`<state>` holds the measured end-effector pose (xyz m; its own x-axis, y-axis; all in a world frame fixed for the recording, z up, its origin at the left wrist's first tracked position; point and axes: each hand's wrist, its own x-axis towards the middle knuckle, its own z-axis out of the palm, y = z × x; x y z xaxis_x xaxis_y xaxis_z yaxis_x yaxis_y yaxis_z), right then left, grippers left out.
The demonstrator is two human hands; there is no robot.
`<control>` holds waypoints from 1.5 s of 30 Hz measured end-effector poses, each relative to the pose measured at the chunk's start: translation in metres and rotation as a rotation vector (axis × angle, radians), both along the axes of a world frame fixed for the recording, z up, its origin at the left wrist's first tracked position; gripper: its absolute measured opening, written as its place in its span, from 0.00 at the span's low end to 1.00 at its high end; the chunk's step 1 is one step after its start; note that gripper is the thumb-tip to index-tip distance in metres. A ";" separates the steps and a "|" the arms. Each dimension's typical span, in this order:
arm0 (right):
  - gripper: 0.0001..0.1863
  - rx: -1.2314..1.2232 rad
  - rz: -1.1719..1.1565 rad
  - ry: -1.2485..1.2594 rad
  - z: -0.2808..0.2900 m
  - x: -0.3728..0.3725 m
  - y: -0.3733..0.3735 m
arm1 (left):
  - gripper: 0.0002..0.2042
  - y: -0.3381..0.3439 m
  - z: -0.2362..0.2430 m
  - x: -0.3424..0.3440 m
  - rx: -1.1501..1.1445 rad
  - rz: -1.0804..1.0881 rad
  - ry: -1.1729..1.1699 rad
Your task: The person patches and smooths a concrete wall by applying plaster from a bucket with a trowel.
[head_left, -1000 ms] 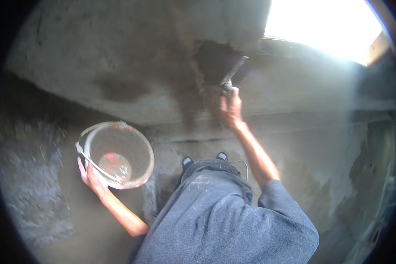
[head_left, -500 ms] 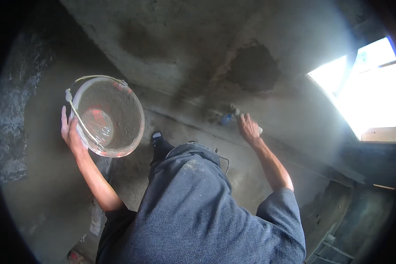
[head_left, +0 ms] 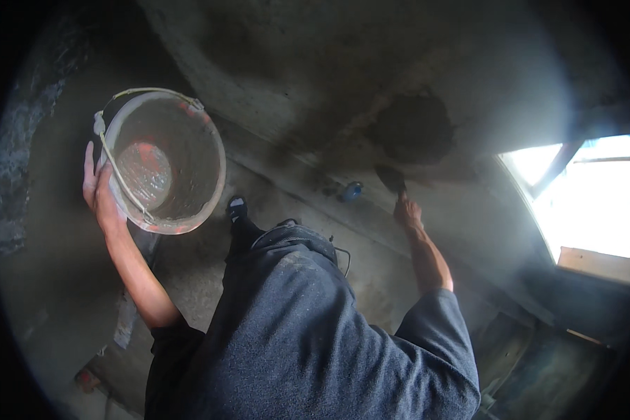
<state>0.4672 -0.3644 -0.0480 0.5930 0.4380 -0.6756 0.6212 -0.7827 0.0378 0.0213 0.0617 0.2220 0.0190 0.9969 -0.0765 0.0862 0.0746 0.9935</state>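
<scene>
On the left, my left hand [head_left: 103, 196] supports a reddish bucket [head_left: 213, 178] by its outer side, the thumb and fingers spread along the wall. Grey mortar smears coat the bucket's inside, and some red bottom shows through. Its pale wire handle [head_left: 122, 175] hangs over the rim. My right hand [head_left: 408, 212] is closed round the handle of a trowel. The trowel's dark blade [head_left: 390, 179] points up toward the wall [head_left: 462, 189], just below a dark damp-looking patch [head_left: 414, 129]. Whether the blade touches the wall I cannot tell.
A small blue object [head_left: 351, 190] lies near the foot of the wall. One dark shoe [head_left: 236, 208] shows on the floor beyond my body. At right, a bright window opening [head_left: 588, 203] has a pale wooden board [head_left: 598, 264] at its lower edge.
My right hand has turned the trowel, so its dark blade now shows broadside. The blue object stands farther from the hand. The bucket sits slightly higher and farther left in view.
</scene>
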 end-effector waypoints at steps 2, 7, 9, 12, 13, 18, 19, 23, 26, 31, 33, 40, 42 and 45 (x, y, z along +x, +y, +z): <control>0.20 -0.096 -0.132 0.074 -0.055 0.007 -0.071 | 0.28 0.009 -0.002 0.009 0.017 -0.070 -0.012; 0.21 -0.104 -0.301 0.117 0.015 -0.037 -0.084 | 0.28 0.009 -0.006 -0.011 0.013 -0.084 -0.065; 0.22 0.012 -0.322 0.082 0.026 -0.062 -0.083 | 0.29 0.011 -0.006 -0.011 0.026 -0.107 -0.064; 0.21 0.273 -0.169 -0.024 0.040 -0.086 -0.067 | 0.30 0.014 -0.007 -0.008 0.032 -0.165 -0.067; 0.19 0.402 -0.063 -0.082 0.045 -0.090 -0.058 | 0.30 0.014 -0.006 -0.008 0.037 -0.164 -0.061; 0.22 0.639 0.346 -0.443 0.092 -0.057 0.017 | 0.30 0.018 -0.008 -0.012 0.051 -0.184 -0.083; 0.21 0.653 0.293 -0.439 0.102 -0.050 0.031 | 0.30 0.019 -0.009 -0.011 0.047 -0.191 -0.108; 0.20 0.728 0.363 -0.483 0.079 -0.025 0.035 | 0.31 0.023 -0.015 -0.021 0.035 -0.225 -0.186; 0.22 0.540 0.350 -0.400 0.038 -0.035 0.026 | 0.30 0.026 -0.017 -0.024 0.038 -0.235 -0.231; 0.19 0.374 0.347 -0.325 0.014 -0.041 0.029 | 0.29 0.023 -0.014 -0.016 0.030 -0.216 -0.206; 0.18 0.402 0.370 -0.331 0.024 -0.041 0.028 | 0.29 0.021 -0.014 -0.021 0.031 -0.215 -0.195; 0.15 0.737 0.437 -0.634 0.106 -0.015 0.059 | 0.31 0.014 -0.005 -0.016 0.042 -0.215 -0.171; 0.15 0.697 0.406 -0.611 0.114 0.004 0.066 | 0.31 0.012 -0.003 -0.009 0.044 -0.222 -0.180; 0.16 0.583 0.368 -0.513 0.092 0.007 0.056 | 0.30 0.012 -0.001 -0.009 0.052 -0.226 -0.170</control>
